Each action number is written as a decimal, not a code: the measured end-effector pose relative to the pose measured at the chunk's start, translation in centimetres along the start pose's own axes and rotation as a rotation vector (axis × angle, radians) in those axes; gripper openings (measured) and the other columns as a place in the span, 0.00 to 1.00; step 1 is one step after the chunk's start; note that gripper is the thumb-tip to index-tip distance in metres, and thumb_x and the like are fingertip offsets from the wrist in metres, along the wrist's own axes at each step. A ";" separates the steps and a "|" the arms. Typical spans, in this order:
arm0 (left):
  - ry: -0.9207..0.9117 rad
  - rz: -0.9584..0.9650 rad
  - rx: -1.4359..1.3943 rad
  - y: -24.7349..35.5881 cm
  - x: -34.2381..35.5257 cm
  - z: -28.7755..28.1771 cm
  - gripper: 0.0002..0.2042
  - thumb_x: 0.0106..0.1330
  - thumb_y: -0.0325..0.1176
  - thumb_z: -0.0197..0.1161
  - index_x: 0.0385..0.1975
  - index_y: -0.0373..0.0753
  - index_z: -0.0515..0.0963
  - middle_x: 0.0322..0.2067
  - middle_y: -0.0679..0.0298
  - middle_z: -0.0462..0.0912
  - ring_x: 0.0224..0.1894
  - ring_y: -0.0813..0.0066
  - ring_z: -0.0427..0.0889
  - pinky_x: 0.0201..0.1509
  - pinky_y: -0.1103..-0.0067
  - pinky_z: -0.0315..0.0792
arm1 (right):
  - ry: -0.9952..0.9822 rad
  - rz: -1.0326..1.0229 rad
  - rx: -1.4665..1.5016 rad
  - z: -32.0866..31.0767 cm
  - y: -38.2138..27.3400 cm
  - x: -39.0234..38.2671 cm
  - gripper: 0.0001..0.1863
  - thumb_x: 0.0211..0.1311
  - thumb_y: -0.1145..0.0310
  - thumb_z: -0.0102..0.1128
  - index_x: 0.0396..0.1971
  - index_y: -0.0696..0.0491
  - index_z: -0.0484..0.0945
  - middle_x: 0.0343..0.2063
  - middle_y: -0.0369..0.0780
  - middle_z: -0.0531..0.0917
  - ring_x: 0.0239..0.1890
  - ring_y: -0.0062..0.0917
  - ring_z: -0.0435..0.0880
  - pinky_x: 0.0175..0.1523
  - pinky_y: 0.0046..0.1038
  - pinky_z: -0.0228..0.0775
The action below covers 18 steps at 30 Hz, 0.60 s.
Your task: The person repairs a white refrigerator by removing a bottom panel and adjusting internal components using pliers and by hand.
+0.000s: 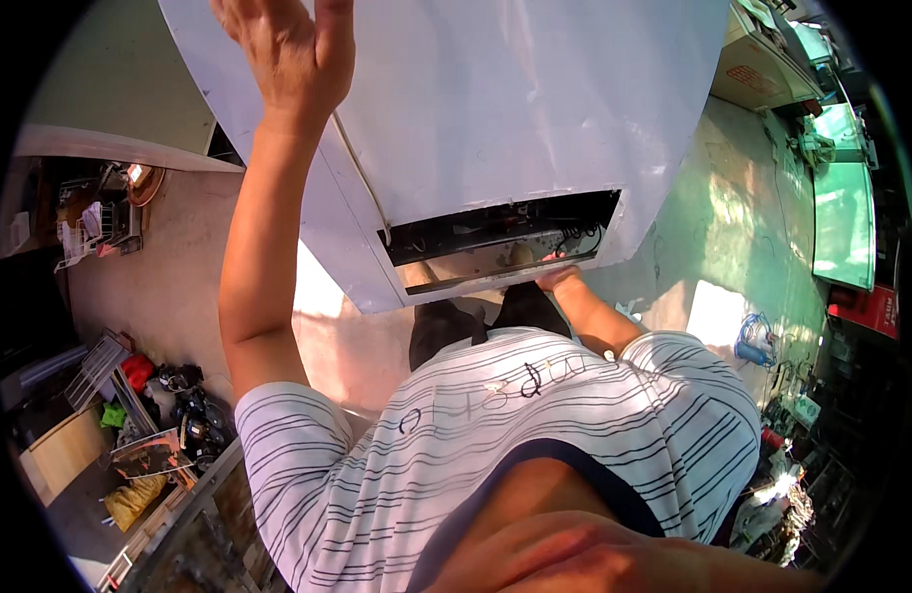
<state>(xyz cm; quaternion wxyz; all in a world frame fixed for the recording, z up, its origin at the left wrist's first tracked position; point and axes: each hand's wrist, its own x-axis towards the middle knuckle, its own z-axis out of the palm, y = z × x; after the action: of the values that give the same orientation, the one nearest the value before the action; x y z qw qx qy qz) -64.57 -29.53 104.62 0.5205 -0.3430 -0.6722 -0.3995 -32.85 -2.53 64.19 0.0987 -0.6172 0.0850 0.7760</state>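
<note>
A large pale appliance cabinet (495,109) stands right in front of me. Low on its near face is a rectangular opening (505,242) with dark parts and black cables (579,237) inside. My left hand (288,54) is raised to the cabinet's upper left part, thumb apart from the fingers; the fingertips run out of the picture. Down at the opening's right end, my right hand (557,277) holds the bottom rail (495,279), fingers bent over it and partly hidden. A thin pale strip (362,178) runs along the panel to the opening's left corner.
On the left floor lies a pile of scrap parts, with a yellow bundle (134,502) and a red item (136,372). A wire rack (83,222) is farther off. To the right are a blue cable coil (755,339), green panels (843,222) and a red box (864,311).
</note>
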 end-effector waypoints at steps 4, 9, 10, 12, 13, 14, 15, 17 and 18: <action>-0.471 -0.164 -0.036 2.5 -15.2 -14.2 0.17 0.64 0.35 0.66 0.52 0.46 0.75 0.51 0.64 0.78 0.55 0.63 0.75 0.68 0.56 0.57 | 0.008 0.046 0.015 1.6 5.0 -2.0 0.19 0.69 0.49 0.40 0.42 0.40 0.80 0.31 0.32 0.83 0.29 0.23 0.81 0.31 0.32 0.73; -1.091 -0.284 -0.214 5.2 -26.5 -18.3 0.27 0.55 0.34 0.73 0.56 0.43 0.73 0.52 0.64 0.77 0.57 0.64 0.74 0.67 0.64 0.62 | -0.057 0.143 0.040 4.6 12.7 -5.3 0.20 0.69 0.50 0.40 0.41 0.42 0.81 0.32 0.32 0.85 0.29 0.22 0.81 0.28 0.29 0.72; -1.134 -0.343 -0.157 5.4 -27.7 -17.9 0.29 0.54 0.36 0.74 0.56 0.43 0.73 0.51 0.65 0.78 0.57 0.65 0.73 0.67 0.63 0.62 | -0.056 0.133 0.053 5.1 14.0 -6.4 0.19 0.68 0.51 0.41 0.39 0.43 0.82 0.31 0.31 0.85 0.29 0.22 0.82 0.26 0.26 0.72; -1.202 -0.344 -0.057 4.7 -29.2 -16.8 0.31 0.52 0.38 0.74 0.58 0.45 0.73 0.50 0.66 0.79 0.58 0.64 0.73 0.67 0.62 0.60 | 0.070 0.108 0.080 6.7 16.5 -8.0 0.16 0.65 0.54 0.43 0.32 0.44 0.81 0.28 0.31 0.84 0.29 0.21 0.82 0.31 0.27 0.76; -1.223 -0.349 -0.012 4.0 -29.6 -16.5 0.30 0.53 0.39 0.75 0.58 0.45 0.73 0.50 0.66 0.79 0.58 0.63 0.73 0.67 0.61 0.60 | 0.090 0.109 0.078 7.4 17.8 -8.7 0.15 0.64 0.56 0.43 0.29 0.44 0.80 0.26 0.31 0.82 0.27 0.21 0.81 0.32 0.27 0.77; -1.264 -0.366 0.035 3.2 -29.9 -16.2 0.30 0.53 0.40 0.75 0.58 0.46 0.73 0.51 0.65 0.79 0.58 0.62 0.74 0.67 0.61 0.60 | 0.077 0.147 0.070 8.1 19.0 -9.3 0.15 0.63 0.57 0.44 0.25 0.45 0.79 0.23 0.31 0.81 0.26 0.20 0.81 0.34 0.27 0.78; -1.226 -0.334 0.083 2.2 -30.0 -16.0 0.29 0.51 0.43 0.75 0.55 0.47 0.76 0.47 0.67 0.80 0.54 0.63 0.76 0.65 0.61 0.62 | 0.099 0.147 0.093 8.8 19.9 -9.6 0.14 0.61 0.57 0.46 0.25 0.46 0.78 0.23 0.32 0.80 0.27 0.20 0.80 0.34 0.27 0.76; -1.205 -0.347 0.079 1.0 -29.8 -16.1 0.28 0.50 0.43 0.75 0.52 0.47 0.78 0.43 0.67 0.82 0.49 0.63 0.78 0.60 0.61 0.65 | 0.198 0.150 0.171 9.5 21.0 -10.1 0.14 0.61 0.58 0.45 0.25 0.46 0.78 0.24 0.32 0.80 0.28 0.20 0.79 0.34 0.27 0.75; -1.197 -0.342 0.065 0.1 -29.3 -16.1 0.28 0.49 0.43 0.76 0.52 0.47 0.78 0.43 0.67 0.82 0.47 0.63 0.78 0.58 0.61 0.66 | 0.231 0.154 0.212 10.1 21.4 -10.2 0.14 0.61 0.58 0.45 0.25 0.47 0.78 0.24 0.32 0.80 0.28 0.20 0.79 0.34 0.27 0.75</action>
<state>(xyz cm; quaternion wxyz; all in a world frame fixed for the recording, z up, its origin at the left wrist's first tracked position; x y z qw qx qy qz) -51.07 -45.15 78.34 -0.0076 -0.3789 -0.9046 -0.1950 -45.65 -21.10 76.59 0.0929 -0.6801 0.2243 0.6918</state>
